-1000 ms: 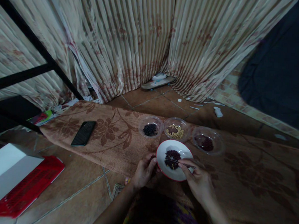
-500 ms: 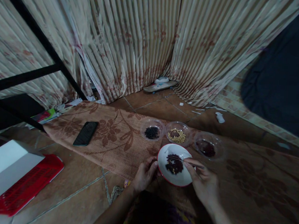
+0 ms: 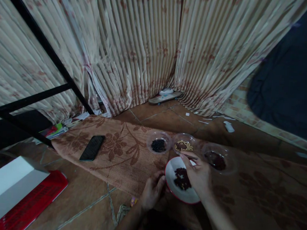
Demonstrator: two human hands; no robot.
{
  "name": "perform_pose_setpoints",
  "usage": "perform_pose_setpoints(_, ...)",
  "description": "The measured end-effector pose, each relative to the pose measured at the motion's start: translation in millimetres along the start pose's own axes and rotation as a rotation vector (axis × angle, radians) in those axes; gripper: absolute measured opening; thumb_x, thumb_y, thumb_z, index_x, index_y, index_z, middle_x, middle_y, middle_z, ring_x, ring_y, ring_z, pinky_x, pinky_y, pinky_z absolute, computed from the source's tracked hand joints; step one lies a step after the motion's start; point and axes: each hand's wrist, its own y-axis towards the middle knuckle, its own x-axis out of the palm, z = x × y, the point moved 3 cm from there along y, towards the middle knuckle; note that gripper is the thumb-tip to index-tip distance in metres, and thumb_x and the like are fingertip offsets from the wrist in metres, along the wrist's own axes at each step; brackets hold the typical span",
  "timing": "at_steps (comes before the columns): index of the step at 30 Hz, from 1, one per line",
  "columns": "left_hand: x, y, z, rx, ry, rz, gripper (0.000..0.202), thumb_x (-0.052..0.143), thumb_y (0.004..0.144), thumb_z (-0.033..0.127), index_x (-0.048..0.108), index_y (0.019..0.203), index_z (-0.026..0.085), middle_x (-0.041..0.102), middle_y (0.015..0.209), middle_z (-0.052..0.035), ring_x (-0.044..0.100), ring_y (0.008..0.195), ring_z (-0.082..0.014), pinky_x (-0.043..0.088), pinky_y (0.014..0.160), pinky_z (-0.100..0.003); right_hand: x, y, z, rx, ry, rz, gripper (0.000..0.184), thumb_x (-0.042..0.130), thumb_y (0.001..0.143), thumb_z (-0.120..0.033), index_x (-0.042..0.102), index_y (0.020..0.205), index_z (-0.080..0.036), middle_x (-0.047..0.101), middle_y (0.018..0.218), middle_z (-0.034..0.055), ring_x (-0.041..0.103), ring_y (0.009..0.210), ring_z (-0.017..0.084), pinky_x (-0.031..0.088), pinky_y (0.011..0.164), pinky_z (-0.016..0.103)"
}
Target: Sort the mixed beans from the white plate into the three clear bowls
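A white bowl with a red rim (image 3: pixel 170 185) stands on the brown cloth, with dark red beans (image 3: pixel 182 179) and a few paler ones in it. My left hand (image 3: pixel 152 191) grips the bowl's left rim between thumb and fingers. My right hand (image 3: pixel 198 171) is closed around thin tweezers (image 3: pixel 191 156), over the bowl's far edge; their tips reach the middle cup. Three clear plastic cups stand in a row behind the bowl: one with black beans (image 3: pixel 159 145), one with yellow soybeans (image 3: pixel 184 145), one with dark red beans (image 3: pixel 217 161). Fingers partly hide the tweezer tips.
A dark phone (image 3: pixel 92 148) lies on the patterned cloth (image 3: pixel 124 162) at left. On the tiled floor are a white box (image 3: pixel 11 186) on a red lid-like piece (image 3: pixel 36 198). Behind are a skateboard (image 3: pixel 165 97), curtains (image 3: pixel 136 51) and a black metal frame (image 3: pixel 48 49).
My right hand with the tweezers has moved from over the beans in the bowl to its far edge by the soybean cup. My left hand stays at the bowl. The view has tilted slightly upward.
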Motion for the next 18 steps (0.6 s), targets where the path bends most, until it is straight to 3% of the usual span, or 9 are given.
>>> perform_pose_setpoints(5, 0.2, 0.5, 2.0, -0.017, -0.039, -0.008, 0.042, 0.049, 0.095, 0.047, 0.06, 0.119, 0.014, 0.062, 0.078, -0.002, 0.058, 0.067, -0.0132, 0.048, 0.062, -0.023, -43.1, -22.8, 13.5, 0.098, -0.028, 0.057, 0.028, 0.065, 0.082, -0.046, 0.074, 0.09, -0.021, 0.076, 0.094, 0.007, 0.07, 0.084, 0.022, 0.055, 0.078, 0.034)
perform_pose_setpoints(10, 0.1, 1.1, -0.1, -0.022, -0.026, -0.002, 0.041, 0.05, 0.095, 0.047, 0.061, 0.119, 0.015, 0.061, 0.076, -0.0015, 0.057, 0.065, -0.0126, 0.048, 0.061, -0.022, -74.2, -51.5, 30.7, 0.262, -0.124, -0.025, 0.034, 0.066, 0.079, -0.053, 0.075, 0.09, -0.022, 0.076, 0.094, 0.0069, 0.071, 0.084, 0.023, 0.056, 0.075, 0.033)
perform_pose_setpoints(18, 0.3, 1.6, -1.2, -0.018, -0.01, 0.013, 0.041, 0.049, 0.096, 0.046, 0.06, 0.12, 0.015, 0.061, 0.078, -0.0016, 0.057, 0.067, -0.0127, 0.047, 0.063, -0.023, -77.5, -72.6, 48.0, 0.179, -0.15, -0.129, 0.028, 0.066, 0.082, -0.049, 0.075, 0.091, -0.024, 0.075, 0.098, 0.0072, 0.07, 0.091, 0.024, 0.053, 0.087, 0.039)
